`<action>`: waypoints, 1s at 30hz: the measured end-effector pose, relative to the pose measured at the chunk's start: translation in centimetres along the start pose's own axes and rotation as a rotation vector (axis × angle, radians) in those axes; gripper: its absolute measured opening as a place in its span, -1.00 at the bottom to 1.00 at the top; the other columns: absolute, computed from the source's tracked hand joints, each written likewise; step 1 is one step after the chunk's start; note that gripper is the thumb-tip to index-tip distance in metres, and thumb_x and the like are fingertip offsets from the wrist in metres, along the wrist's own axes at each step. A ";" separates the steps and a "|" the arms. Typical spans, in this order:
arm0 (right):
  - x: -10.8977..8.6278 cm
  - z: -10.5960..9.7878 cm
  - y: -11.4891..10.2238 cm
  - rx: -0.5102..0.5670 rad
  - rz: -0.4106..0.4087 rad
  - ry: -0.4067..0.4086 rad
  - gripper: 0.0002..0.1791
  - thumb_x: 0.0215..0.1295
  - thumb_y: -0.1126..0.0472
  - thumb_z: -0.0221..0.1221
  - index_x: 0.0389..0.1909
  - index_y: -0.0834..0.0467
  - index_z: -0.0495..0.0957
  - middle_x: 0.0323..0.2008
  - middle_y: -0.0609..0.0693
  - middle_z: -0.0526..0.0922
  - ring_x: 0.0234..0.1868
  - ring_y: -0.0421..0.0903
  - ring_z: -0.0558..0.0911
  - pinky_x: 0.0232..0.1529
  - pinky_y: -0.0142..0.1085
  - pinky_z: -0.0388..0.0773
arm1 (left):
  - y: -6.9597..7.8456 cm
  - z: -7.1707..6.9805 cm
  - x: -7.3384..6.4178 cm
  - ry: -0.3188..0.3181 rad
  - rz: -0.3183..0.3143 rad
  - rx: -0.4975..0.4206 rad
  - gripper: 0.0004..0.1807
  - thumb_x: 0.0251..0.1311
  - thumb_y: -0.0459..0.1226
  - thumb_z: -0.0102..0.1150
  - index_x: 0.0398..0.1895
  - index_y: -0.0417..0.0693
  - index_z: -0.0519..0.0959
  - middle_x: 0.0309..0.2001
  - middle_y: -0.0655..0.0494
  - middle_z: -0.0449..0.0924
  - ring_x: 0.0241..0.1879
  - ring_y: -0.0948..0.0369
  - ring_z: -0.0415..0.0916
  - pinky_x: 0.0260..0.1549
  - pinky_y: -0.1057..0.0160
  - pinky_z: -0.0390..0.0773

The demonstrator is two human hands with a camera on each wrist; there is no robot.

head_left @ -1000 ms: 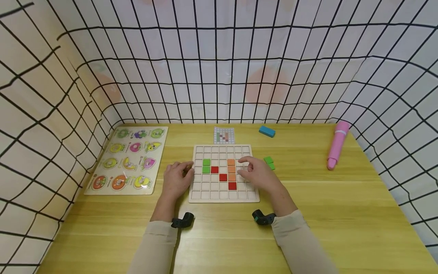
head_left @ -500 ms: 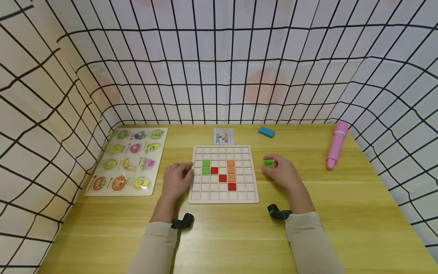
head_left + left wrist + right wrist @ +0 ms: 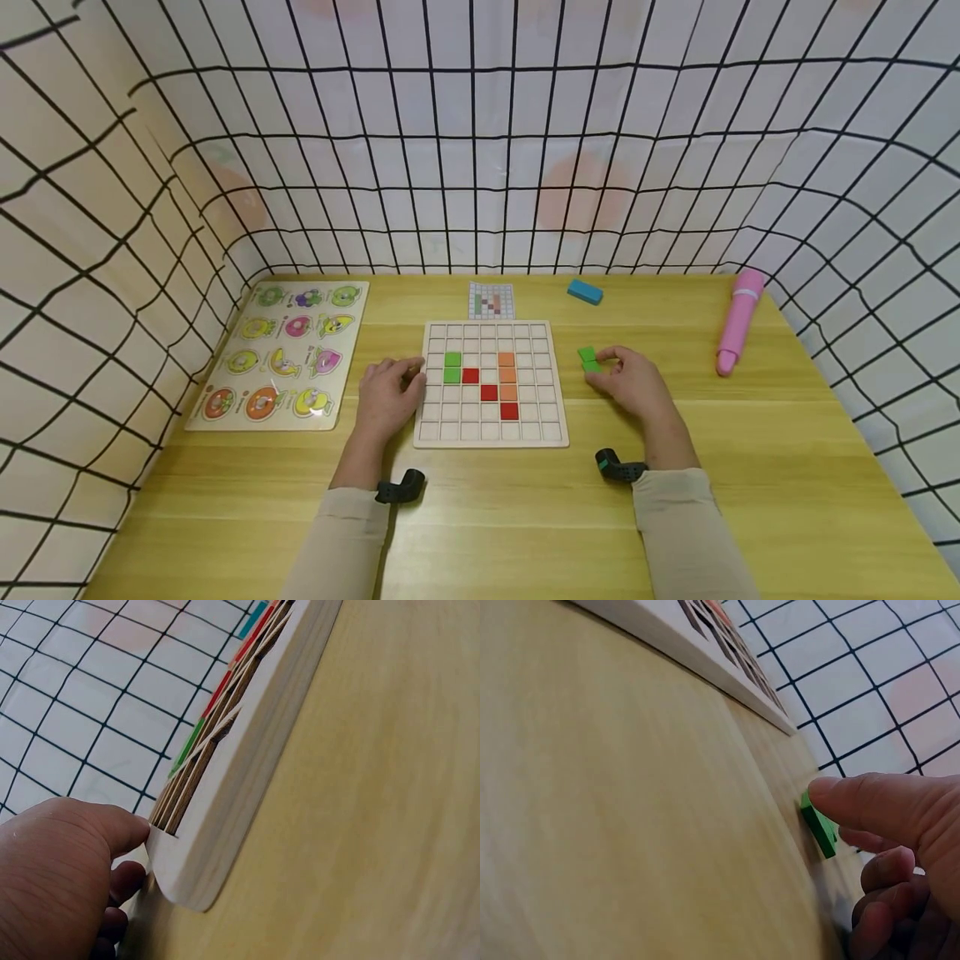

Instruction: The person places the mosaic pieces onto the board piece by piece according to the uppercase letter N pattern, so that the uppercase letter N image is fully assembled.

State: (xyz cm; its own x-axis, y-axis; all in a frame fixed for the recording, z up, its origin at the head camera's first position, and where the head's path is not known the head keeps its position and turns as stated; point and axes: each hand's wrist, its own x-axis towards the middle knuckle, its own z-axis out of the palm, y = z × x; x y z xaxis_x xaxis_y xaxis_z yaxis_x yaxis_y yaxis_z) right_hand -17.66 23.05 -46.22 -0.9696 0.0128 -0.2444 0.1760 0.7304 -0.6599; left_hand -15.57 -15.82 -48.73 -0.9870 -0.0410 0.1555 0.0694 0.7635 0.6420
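Note:
A pale wooden grid board (image 3: 491,432) lies flat at the middle of the table, with green, red and orange square tiles set in some cells. Beside its left edge rests my left hand (image 3: 388,396), fingers loosely bent, with fingertips touching the rim; the left wrist view shows a digit against the board's edge (image 3: 225,817). To the right of the board, my right hand (image 3: 633,383) pinches a green tile (image 3: 592,367) between thumb and forefinger. Another green tile (image 3: 587,354) lies just beyond it. The right wrist view shows the thumb on a green tile (image 3: 819,829).
Behind the board lies a small printed pattern card (image 3: 491,301). A blue block (image 3: 585,292) sits at the back, and a pink marker-like stick (image 3: 738,323) lies far right. On the left is a fruit picture board (image 3: 277,358). Black wire mesh (image 3: 480,136) encloses the table.
My right hand has moved right, from above the board's right side to the loose green tiles, and its fingers have closed around one. The left hand stays at the board's left edge.

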 end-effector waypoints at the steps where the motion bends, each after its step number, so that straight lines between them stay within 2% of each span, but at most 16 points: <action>1: 0.0 0.1 0.0 -0.002 0.006 0.003 -0.42 0.33 -0.08 0.29 0.25 0.13 0.49 -0.28 0.05 0.48 -0.33 -0.02 0.44 -0.30 -0.23 0.35 | 0.0 0.0 0.0 0.000 0.005 0.004 -0.62 0.35 -0.14 0.18 0.18 0.00 0.67 -0.13 -0.04 0.67 -0.05 -0.04 0.43 0.13 -0.07 0.29; 7: 0.1 0.4 0.1 -0.032 0.012 0.017 -0.43 0.33 -0.09 0.28 0.24 0.15 0.50 -0.22 0.07 0.52 -0.29 -0.01 0.47 -0.28 -0.24 0.37 | 0.0 -0.1 -0.2 -0.001 0.011 -0.003 -0.61 0.36 -0.13 0.16 0.18 -0.01 0.67 -0.13 -0.04 0.67 -0.06 -0.04 0.42 0.11 -0.05 0.29; 17: 0.0 0.2 0.3 0.008 -0.014 -0.003 -0.53 0.28 0.14 0.21 0.21 0.14 0.52 -0.42 -0.01 0.49 -0.45 -0.07 0.43 -0.38 -0.24 0.33 | -0.1 -0.1 -0.3 -0.005 0.006 0.004 -0.60 0.35 -0.13 0.16 0.19 0.00 0.67 -0.10 -0.04 0.68 -0.05 -0.04 0.41 0.10 -0.03 0.29; 30: -0.2 -0.2 0.4 0.020 -0.009 0.012 -0.49 0.32 0.02 0.29 0.23 0.13 0.53 -0.35 0.01 0.47 -0.38 -0.03 0.44 -0.31 -0.22 0.35 | 0.0 0.0 -0.1 -0.013 -0.016 0.007 -0.60 0.35 -0.12 0.16 0.20 0.02 0.66 -0.08 -0.03 0.67 -0.03 -0.03 0.40 0.11 -0.02 0.28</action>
State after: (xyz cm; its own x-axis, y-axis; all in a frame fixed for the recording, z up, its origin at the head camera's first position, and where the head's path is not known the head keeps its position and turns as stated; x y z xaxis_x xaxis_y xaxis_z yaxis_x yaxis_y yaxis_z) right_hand -17.44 23.48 -46.31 -0.9732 0.0145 -0.2295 0.1701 0.7170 -0.6760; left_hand -15.46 -15.81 -48.70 -0.9898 -0.0453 0.1353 0.0524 0.7670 0.6394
